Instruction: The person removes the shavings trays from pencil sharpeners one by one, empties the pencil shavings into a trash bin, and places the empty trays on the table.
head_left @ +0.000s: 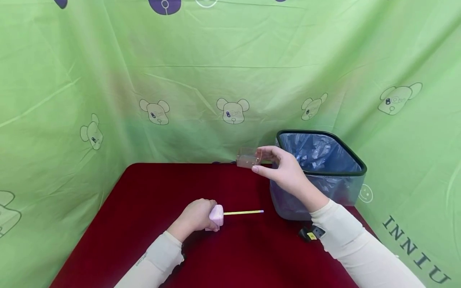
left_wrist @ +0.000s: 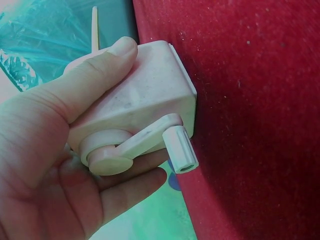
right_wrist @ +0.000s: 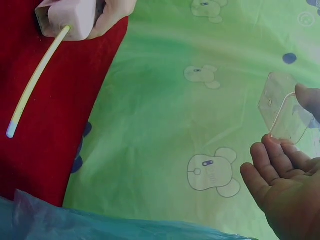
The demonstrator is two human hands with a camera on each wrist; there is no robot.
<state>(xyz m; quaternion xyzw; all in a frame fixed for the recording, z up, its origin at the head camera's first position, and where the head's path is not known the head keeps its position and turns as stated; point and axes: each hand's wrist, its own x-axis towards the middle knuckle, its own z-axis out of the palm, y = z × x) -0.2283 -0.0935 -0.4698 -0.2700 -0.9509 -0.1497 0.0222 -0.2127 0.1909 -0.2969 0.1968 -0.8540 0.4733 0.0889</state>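
My left hand [head_left: 196, 215] grips a pale pink pencil sharpener [head_left: 217, 215], thumb on top and fingers underneath. The sharpener's crank handle [left_wrist: 181, 149] shows in the left wrist view, facing the palm side. A yellow pencil [head_left: 245, 213] with a bluish-purple end sticks out of the sharpener's far face, pointing right. My right hand [head_left: 288, 172] pinches a clear plastic box [head_left: 247, 158] between thumb and fingertips, raised near the table's back edge. In the right wrist view the clear box [right_wrist: 285, 107] appears tilted; whether anything lies in it I cannot tell.
A bin with a dark rim [head_left: 335, 173] and a translucent bag lining [head_left: 309, 150] stands at the right, partly behind my right forearm. A black piece with a yellow tag [head_left: 311, 236] is by the right wrist. Red cloth [head_left: 144, 224] covers the table; green printed curtain [head_left: 187, 80] surrounds it.
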